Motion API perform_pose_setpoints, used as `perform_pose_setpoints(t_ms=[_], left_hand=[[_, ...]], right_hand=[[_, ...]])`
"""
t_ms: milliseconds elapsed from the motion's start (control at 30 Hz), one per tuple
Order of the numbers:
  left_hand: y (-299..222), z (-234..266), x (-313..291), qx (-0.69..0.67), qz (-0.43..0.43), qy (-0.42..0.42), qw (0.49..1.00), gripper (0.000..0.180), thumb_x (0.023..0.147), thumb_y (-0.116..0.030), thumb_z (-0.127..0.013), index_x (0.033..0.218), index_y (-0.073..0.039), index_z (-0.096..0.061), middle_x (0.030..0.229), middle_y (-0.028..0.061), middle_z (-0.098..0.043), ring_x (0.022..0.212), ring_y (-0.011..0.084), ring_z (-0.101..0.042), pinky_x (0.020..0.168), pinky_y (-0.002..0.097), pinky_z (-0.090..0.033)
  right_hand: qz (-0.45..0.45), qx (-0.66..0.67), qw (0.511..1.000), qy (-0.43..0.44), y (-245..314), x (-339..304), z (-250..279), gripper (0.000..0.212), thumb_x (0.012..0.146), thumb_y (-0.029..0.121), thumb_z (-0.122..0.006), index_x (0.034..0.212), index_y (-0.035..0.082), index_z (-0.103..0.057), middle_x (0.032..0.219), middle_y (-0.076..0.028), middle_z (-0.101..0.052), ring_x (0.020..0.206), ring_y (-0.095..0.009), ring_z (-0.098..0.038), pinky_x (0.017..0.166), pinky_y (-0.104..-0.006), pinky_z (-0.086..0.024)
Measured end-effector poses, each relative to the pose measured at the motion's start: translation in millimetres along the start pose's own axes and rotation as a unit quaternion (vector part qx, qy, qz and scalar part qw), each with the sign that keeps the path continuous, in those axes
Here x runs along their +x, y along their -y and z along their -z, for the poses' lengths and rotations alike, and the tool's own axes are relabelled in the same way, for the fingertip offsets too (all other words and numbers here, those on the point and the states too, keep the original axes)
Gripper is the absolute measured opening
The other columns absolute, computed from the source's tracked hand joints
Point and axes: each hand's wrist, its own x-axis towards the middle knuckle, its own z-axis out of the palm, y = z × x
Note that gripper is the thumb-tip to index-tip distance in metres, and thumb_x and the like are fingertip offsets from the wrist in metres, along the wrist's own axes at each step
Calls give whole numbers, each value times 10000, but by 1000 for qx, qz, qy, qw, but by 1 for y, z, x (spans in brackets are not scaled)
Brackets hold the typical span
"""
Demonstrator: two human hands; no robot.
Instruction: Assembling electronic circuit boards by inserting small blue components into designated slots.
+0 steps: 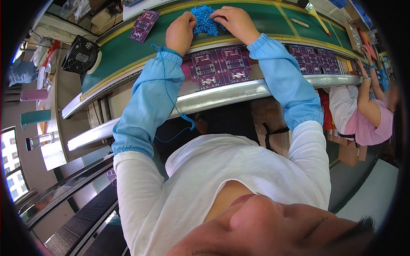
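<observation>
A heap of small blue components [206,20] lies on the green work surface between my hands. My left hand [181,32] is at the heap's left edge, fingers curled together; whatever is between the fingertips is hidden. From the right, my right hand [237,22] reaches into the heap with thumb and fingers drawn together at the blue pieces, and I cannot make out what they pinch. Nearer to me, below my wrists, a panel of purple circuit boards [220,67] sits along the metal rail. A blue cord [165,81] runs from a band on my left wrist.
Another purple board [144,26] lies at the far left, near a black fan [81,55]. More purple panels [314,60] line the rail to the right. A brush [314,16] lies far right. A co-worker [368,113] in pink works at right. The metal rail [226,94] crosses before me.
</observation>
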Motion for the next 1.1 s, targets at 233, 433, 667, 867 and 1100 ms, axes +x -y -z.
perform_pose_setpoints(t_ms=[233, 433, 667, 867, 1100], left_hand=[[9, 4, -1, -10, -94, -14, 995, 163, 918, -38, -701, 1079, -49, -686, 911, 139, -698, 842, 296, -699, 728, 376, -540], [-5, 13, -4, -47, 7, 29, 998, 161, 881, -18, -709, 1034, -69, -717, 915, 138, -676, 847, 327, -675, 741, 412, -535], [-24, 30, -15, -63, -63, 81, 993, 125, 871, -4, -719, 992, -33, -732, 913, 129, -671, 837, 287, -671, 751, 375, -528], [-35, 32, -26, -32, -99, 202, 974, 123, 864, 12, -712, 986, -2, -715, 918, 129, -671, 848, 280, -673, 771, 365, -532], [-43, 29, -30, -24, -76, 229, 970, 183, 854, 30, -720, 1029, -11, -683, 942, 136, -728, 844, 271, -710, 751, 374, -553]], right_hand=[[-12, -5, 1000, 14, -1, 1, 2, 152, 965, 193, -681, 1068, 108, -753, 983, -72, -721, 884, -289, -695, 762, -389, -560], [5, 3, 1000, 22, -1, -1, 3, 147, 961, 186, -684, 1065, 105, -747, 973, -80, -725, 872, -288, -698, 758, -382, -560], [0, 15, 999, 42, -5, -1, 12, 138, 956, 181, -692, 1048, 93, -744, 930, -83, -722, 845, -280, -694, 743, -378, -552], [-2, 22, 999, 48, 18, 5, 30, 131, 870, 174, -707, 927, 63, -746, 857, -159, -700, 838, -369, -671, 755, -465, -525], [-17, 6, 999, 50, 9, 0, 28, 114, 877, 173, -701, 925, 69, -707, 872, -153, -696, 844, -368, -669, 757, -468, -523]])
